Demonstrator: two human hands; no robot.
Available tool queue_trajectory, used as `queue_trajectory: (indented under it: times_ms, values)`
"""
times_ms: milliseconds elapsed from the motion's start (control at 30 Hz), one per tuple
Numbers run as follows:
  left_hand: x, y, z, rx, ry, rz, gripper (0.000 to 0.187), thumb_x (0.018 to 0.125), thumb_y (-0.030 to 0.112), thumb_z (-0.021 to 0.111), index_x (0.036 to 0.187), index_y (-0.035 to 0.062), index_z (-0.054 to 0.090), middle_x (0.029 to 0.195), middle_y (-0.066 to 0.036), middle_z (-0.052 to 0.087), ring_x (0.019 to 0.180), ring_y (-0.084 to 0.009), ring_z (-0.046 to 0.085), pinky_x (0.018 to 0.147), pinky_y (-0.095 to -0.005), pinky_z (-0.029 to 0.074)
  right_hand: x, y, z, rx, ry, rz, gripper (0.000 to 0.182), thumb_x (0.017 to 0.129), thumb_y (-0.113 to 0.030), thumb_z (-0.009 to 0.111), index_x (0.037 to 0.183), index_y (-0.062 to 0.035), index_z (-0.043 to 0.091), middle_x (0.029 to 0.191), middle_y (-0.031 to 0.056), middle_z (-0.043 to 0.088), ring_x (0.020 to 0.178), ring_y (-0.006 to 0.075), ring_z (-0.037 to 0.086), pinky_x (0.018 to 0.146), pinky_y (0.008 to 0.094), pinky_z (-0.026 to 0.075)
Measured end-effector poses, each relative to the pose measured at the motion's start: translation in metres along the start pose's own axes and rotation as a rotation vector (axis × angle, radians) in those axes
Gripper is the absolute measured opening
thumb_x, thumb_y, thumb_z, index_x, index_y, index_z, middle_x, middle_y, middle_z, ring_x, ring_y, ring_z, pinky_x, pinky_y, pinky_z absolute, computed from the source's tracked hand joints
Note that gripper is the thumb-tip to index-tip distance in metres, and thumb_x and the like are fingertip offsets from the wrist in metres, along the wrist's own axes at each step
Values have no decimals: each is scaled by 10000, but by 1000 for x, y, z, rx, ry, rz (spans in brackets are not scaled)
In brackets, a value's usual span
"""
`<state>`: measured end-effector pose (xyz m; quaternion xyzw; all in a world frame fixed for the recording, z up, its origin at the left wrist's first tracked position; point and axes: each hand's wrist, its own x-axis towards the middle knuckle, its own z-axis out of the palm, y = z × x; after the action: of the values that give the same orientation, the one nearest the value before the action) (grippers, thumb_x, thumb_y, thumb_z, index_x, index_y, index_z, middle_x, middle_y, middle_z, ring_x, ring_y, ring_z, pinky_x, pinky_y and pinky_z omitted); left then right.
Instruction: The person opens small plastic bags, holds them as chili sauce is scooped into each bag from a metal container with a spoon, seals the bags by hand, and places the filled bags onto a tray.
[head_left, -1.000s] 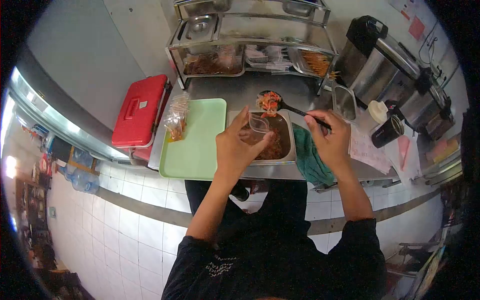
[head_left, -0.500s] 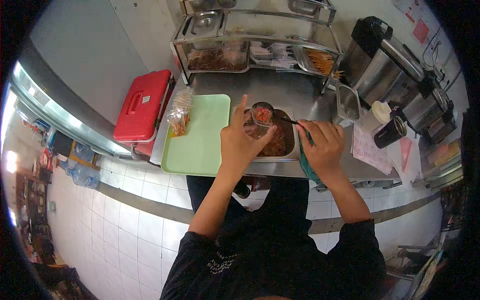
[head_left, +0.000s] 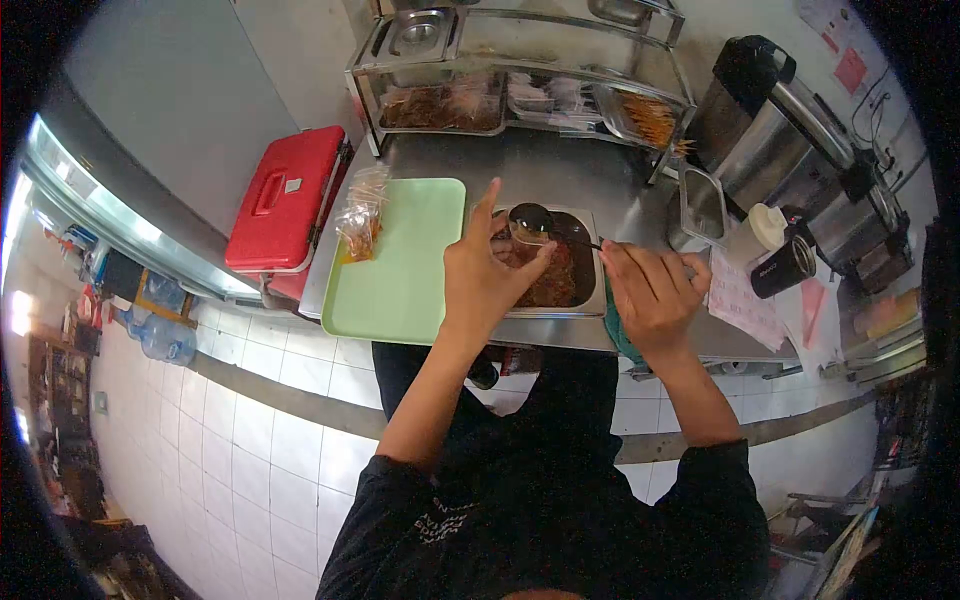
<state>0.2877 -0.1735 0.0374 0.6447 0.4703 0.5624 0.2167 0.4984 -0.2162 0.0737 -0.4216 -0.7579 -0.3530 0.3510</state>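
Note:
My right hand (head_left: 655,295) grips the thin dark handle of a ladle (head_left: 530,217). The ladle's round bowl is tilted beside the fingers of my left hand (head_left: 487,265). That hand has its index finger pointing up and its thumb stretched toward the ladle. Between them is what looks like a small clear plastic bag (head_left: 528,236), its mouth under the bowl; its edges are hard to make out. Below both hands sits a steel pan (head_left: 590,300) of reddish-brown, chunky sauce (head_left: 552,290), partly hidden by my left hand.
To the left lies a light green tray (head_left: 400,270) with filled clear bags (head_left: 360,215) on it. Beyond it is a red cooler box (head_left: 285,200). A steel rack (head_left: 530,70) with trays stands behind. On the right are a steel container (head_left: 703,205), a black cup (head_left: 782,268) and pink papers (head_left: 742,300).
The ladle's bowl held red chunky sauce and now shows dark and tilted, with no red sauce visible. My right hand has turned slightly and moved a little right.

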Motion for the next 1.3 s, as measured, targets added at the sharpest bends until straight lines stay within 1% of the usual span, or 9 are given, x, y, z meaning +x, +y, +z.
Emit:
queue_trajectory:
  times_ms: [233,533,633,733,833,933,1033,1133,1300]
  values:
    - [1,-1,-1,-7,1,-16,929,705,187,886,1483,70,393,1143,-219,685,848,-255,754,687,-319,615,0,-1,-4,-21,27,-19,272,839,-209,719,1110,-200,720,985,-73,709,812,109,600,911,379,325]
    - [0,3,-1,-14,-1,-19,920,711,172,880,1484,70,391,1104,-194,707,835,-242,755,686,-314,612,0,4,-3,1,-4,-4,219,855,-210,727,1073,-186,721,997,-60,705,826,123,603,881,384,335]
    - [0,7,-3,-9,5,-13,914,713,172,879,1482,63,395,1082,-190,717,834,-238,755,692,-308,610,2,6,-8,-69,-59,109,204,865,-239,731,1061,-181,726,984,-65,702,847,140,618,865,392,332]
    - [0,3,-6,-28,33,13,903,714,166,883,1473,46,408,1065,-180,725,827,-219,754,691,-295,606,9,18,-6,-8,-292,343,193,871,-272,730,1032,-166,729,1002,-27,685,950,186,608,928,424,328]
    - [2,13,-20,-61,63,-52,892,713,151,891,1462,27,422,1062,-171,729,826,-186,746,689,-284,600,5,19,7,-1,-304,147,208,859,-326,735,972,-151,727,1088,13,651,1048,232,563,1007,473,302]
    - [10,-2,-28,-243,93,-75,882,713,126,901,1451,9,431,1076,-198,716,831,-170,732,678,-269,591,14,-15,4,193,-293,132,241,825,-353,773,905,-141,690,1153,18,606,1126,221,538,1024,484,273]
    - [15,11,-41,-276,115,-58,846,718,96,897,1426,-14,447,1100,-226,697,818,-174,725,668,-258,587,19,-45,5,435,-466,150,310,791,-402,789,823,-124,656,1100,22,602,1086,236,545,1008,502,265]
    - [16,22,-50,-238,115,-61,816,723,79,889,1410,-22,460,1101,-216,696,815,-158,718,676,-258,585,15,-62,26,412,-478,144,366,751,-434,810,759,-120,622,1060,26,592,1059,234,539,989,490,274]
    - [7,18,-57,-196,104,-41,816,719,62,888,1412,0,463,1120,-222,690,854,-197,725,716,-273,603,16,-40,36,214,-306,315,317,748,-360,815,870,-123,644,997,31,620,1010,232,565,965,463,305]
